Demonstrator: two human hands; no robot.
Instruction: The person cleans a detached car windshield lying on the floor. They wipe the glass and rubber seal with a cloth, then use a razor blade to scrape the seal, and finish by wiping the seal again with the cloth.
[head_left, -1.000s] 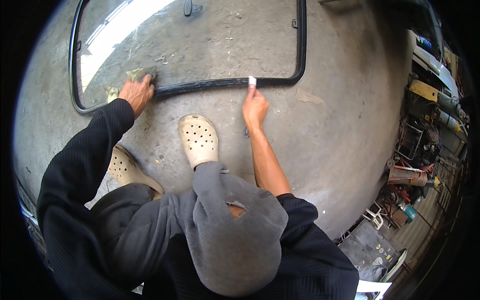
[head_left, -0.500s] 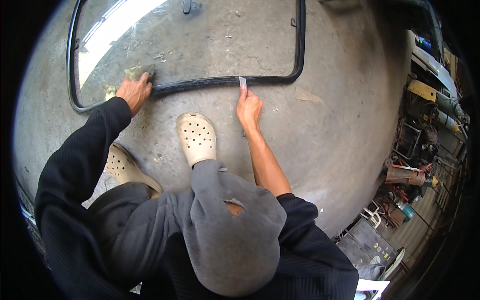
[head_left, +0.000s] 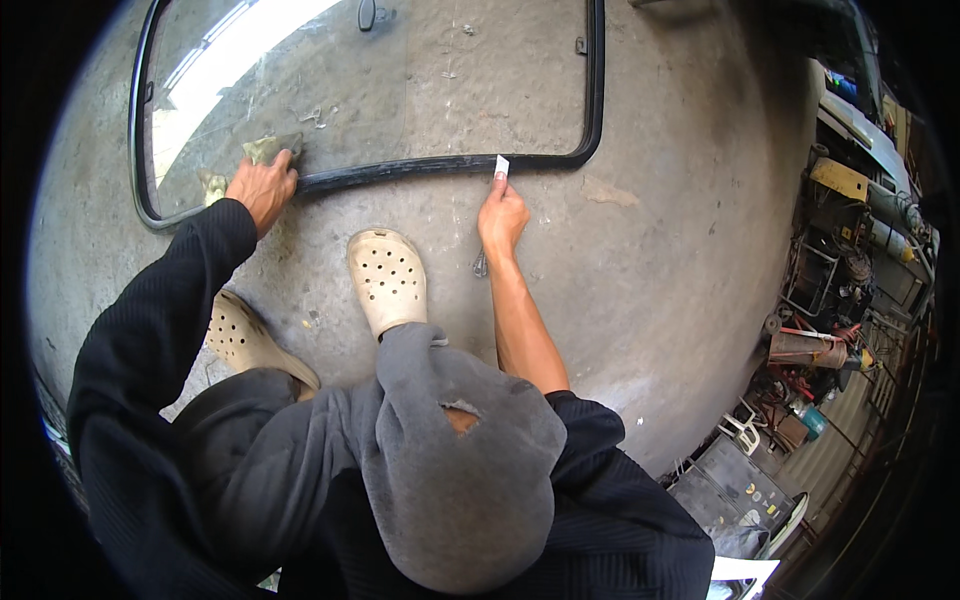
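Observation:
A framed glass window (head_left: 410, 169) with a black rim lies flat on the concrete floor. My left hand (head_left: 262, 190) is closed over its near rim toward the left corner, thumb and fingers bent around the edge. A pale yellowish cloth-like piece (head_left: 268, 149) shows beside those fingers; whether they hold it too is unclear. My right hand (head_left: 503, 217) pinches a small flat scraper blade (head_left: 502, 166), thumb on top, its bright tip against the near rim close to the right corner. Below the right wrist a dark metallic piece (head_left: 480, 264) shows in part; what it is stays hidden.
A dark oval latch (head_left: 366, 14) sits at the glass's far side. My feet in beige clogs (head_left: 388, 275) stand close to the near rim. Along the right are a grey cabinet (head_left: 735, 480), a rusty cylinder (head_left: 805, 350) and cluttered tools.
My right hand has slid a little to the right along the near rim with the scraper blade. My left hand keeps its place on the rim. The view has shifted slightly.

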